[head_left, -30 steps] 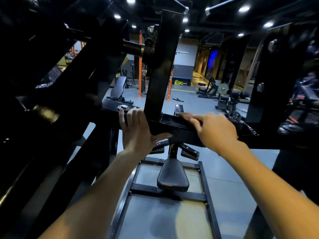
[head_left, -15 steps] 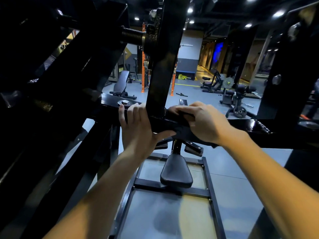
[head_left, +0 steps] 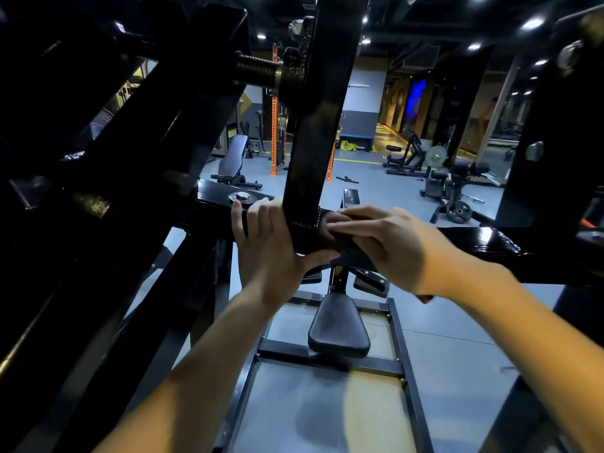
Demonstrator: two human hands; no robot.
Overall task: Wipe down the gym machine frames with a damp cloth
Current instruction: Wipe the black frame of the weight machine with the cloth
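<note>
Left hand [head_left: 273, 246]: flat against the black crossbar [head_left: 510, 246] of the machine frame, fingers straight and pointing up over its top edge, thumb stretched right under the foot of the upright post [head_left: 322, 125]; nothing gripped. Right hand [head_left: 389, 241]: just right of that post, fingers bent over a dark cloth [head_left: 330, 223], pressing it onto the crossbar where post and bar meet. Cloth mostly hidden under the fingers, dark against dark metal, edges hard to make out. Between the two hands, the post base. Just beyond the left fingertips, a bolt with washer [head_left: 242, 197] on the bar's top. Below both hands, a black padded seat [head_left: 338, 325] on a floor frame.
</note>
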